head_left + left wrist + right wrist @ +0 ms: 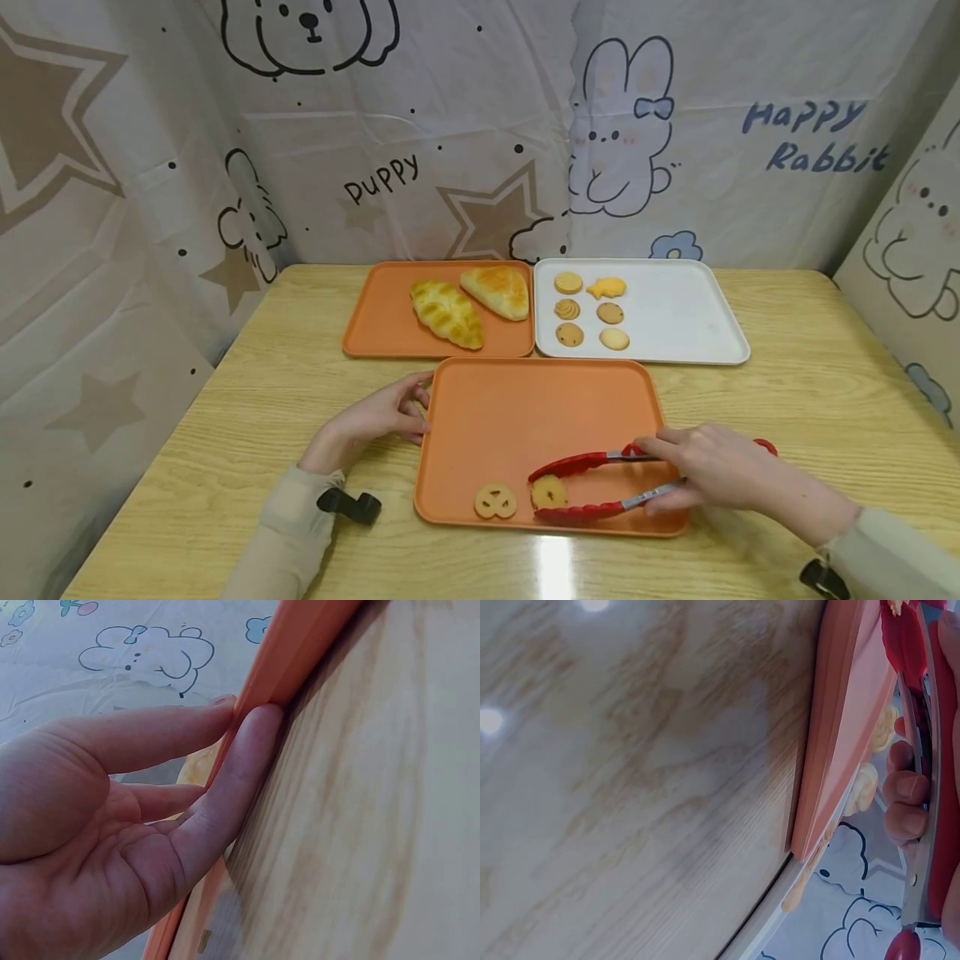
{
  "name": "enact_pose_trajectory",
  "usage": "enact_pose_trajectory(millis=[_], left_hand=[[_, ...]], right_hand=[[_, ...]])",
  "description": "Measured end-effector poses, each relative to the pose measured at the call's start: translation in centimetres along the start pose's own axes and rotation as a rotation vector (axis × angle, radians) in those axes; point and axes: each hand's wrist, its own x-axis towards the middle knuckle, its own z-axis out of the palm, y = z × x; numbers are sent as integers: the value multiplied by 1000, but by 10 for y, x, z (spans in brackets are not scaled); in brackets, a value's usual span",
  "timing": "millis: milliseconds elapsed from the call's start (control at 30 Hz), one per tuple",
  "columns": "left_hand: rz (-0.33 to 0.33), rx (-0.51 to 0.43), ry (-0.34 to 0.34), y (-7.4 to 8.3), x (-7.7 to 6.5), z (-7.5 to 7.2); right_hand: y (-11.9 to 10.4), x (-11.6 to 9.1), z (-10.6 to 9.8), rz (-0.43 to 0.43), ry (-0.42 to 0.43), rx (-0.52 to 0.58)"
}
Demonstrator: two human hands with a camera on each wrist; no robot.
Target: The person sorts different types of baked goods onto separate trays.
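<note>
My left hand (375,412) pinches the left rim of the near orange tray (517,408); in the left wrist view the thumb lies on the rim and a finger against the outer wall. Over the tray's right side, my right hand (720,462) grips red-and-silver tongs (577,465). Their red tips stand on either side of a round cookie (551,490) near the tray's front edge; whether both touch it I cannot tell. To its left lies a pretzel-shaped cookie (495,508). In the right wrist view, fingers (907,821) curl round the tongs' metal arms.
Behind, a second orange tray (382,312) bears two breads, a ridged one (447,314) and a triangular one (497,292). Beside it, a white tray (682,312) holds several small cookies in two columns on its left. A printed cloth (480,133) hangs behind the wooden table (780,358).
</note>
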Motion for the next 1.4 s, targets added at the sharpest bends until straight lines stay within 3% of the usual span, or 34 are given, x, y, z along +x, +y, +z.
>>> enact_pose_trajectory(millis=[167,333,467,700,833,1200,1400], left_hand=[[-5,0,-1,1,-1,0],[-10,-2,-2,2,-2,1],[-9,-5,1,1,-2,1],[-10,-4,0,1,-2,1],[-6,-2,-1,3,-3,2],[-2,6,-1,4,-3,1],[13,16,-13,3,-2,0]], right_hand=[[1,0,0,0,-7,12],[6,-3,-5,53,-22,20],[15,-5,-10,116,-24,13],[34,-10,-18,264,-98,-41],[47,-13,-21,331,-87,-61],[80,-20,-32,523,-167,-57],[102,-29,-32,563,-112,-75]])
